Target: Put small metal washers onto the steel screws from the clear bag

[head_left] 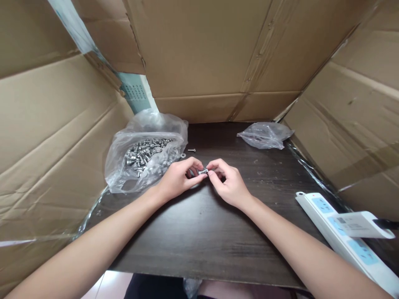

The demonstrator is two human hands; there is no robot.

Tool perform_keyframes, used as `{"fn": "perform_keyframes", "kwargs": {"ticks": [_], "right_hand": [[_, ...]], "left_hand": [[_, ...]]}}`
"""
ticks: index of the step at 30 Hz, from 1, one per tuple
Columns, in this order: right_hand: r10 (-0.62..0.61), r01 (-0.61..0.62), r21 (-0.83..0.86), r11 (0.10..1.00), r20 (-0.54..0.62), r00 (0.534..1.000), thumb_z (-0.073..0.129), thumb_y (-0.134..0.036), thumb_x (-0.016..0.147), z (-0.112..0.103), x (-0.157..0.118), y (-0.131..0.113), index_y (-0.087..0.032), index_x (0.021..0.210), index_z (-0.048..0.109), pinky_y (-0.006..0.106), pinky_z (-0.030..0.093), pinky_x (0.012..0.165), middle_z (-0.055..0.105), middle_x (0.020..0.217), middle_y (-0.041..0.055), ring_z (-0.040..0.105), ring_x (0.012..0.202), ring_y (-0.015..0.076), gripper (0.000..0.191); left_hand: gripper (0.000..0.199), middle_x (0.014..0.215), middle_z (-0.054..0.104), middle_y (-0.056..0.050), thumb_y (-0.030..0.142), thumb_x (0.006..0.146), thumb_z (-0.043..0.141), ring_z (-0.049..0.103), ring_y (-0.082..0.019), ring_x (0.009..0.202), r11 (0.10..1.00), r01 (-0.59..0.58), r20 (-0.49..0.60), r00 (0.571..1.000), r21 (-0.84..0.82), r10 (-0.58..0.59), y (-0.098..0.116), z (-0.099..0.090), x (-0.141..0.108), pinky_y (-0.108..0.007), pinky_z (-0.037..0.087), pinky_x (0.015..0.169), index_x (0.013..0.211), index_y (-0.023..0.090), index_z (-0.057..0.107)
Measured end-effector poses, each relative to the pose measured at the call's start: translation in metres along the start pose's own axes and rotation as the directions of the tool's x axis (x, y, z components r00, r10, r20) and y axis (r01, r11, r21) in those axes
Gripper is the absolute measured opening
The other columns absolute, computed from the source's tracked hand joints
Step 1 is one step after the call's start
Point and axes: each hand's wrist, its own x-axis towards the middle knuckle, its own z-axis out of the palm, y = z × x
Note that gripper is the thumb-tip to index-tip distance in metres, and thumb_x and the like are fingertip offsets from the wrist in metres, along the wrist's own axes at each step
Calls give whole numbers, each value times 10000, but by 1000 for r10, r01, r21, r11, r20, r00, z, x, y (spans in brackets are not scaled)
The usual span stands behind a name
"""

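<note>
Over the middle of the dark table, my left hand (182, 174) and my right hand (227, 181) meet at the fingertips. Between them is a small metal bolt (203, 171), lying roughly sideways. My left thumb and fingers pinch one end of it. At the other end my right thumb and forefinger close on what looks like a washer or nut, mostly hidden by the fingers. Just beyond my left hand, a loose screw (191, 150) and a flat washer (183, 155) lie on the wood. An open clear plastic bag (114, 153) full of metal bolts (146, 153) stands to the left.
A second clear plastic bag (266, 135) lies at the back right of the table (199, 236). Along the right edge runs a white power strip (343, 236) with a white plug or adapter (358, 224) above it. Cardboard walls (202, 50) enclose the back and both sides.
</note>
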Motion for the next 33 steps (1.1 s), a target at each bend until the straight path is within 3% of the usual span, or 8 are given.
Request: {"fn": "perform_keyframes", "kwargs": {"ticks": [7,15,19,27,33], "right_hand": [[31,-31,5,999,22,999,573,-212,904,0,-1,1,-208,951,600,258,456,524,658,726,0,624,594,143,55],[31,-31,11,999,-6,1000,599,-216,903,0,0,-1,-199,966,619,253,465,524,690,799,22,639,620,143,68],[-4,4,-21,1000,2,1000,611,-202,891,0,-1,-1,-193,945,635,249,468,527,672,769,15,609,593,131,59],[-13,12,-44,999,-13,1000,603,-190,893,0,-1,-2,-191,939,645,240,467,518,681,803,24,600,595,123,63],[-57,58,-34,998,25,998,588,-189,919,-1,-1,-3,-196,944,649,251,484,546,687,837,30,618,641,134,66]], "left_hand": [[129,819,714,-19,262,893,743,647,-100,655,998,-55,-7,998,18,55,1,0,2,-190,540,609,934,152,687],[110,883,743,-30,149,892,658,667,-99,689,999,-47,-11,999,-4,47,4,0,2,-194,564,664,992,145,704],[131,883,748,-26,157,897,648,669,-104,697,1000,-6,42,999,6,6,1,0,2,-197,558,663,1012,150,711],[165,865,727,-33,282,975,620,663,-126,723,983,-80,110,992,164,63,-3,-4,0,-230,513,693,1039,157,707],[196,732,646,-3,306,974,573,580,-123,649,970,-45,185,983,240,0,6,-5,-2,-239,407,612,889,162,675]]}}
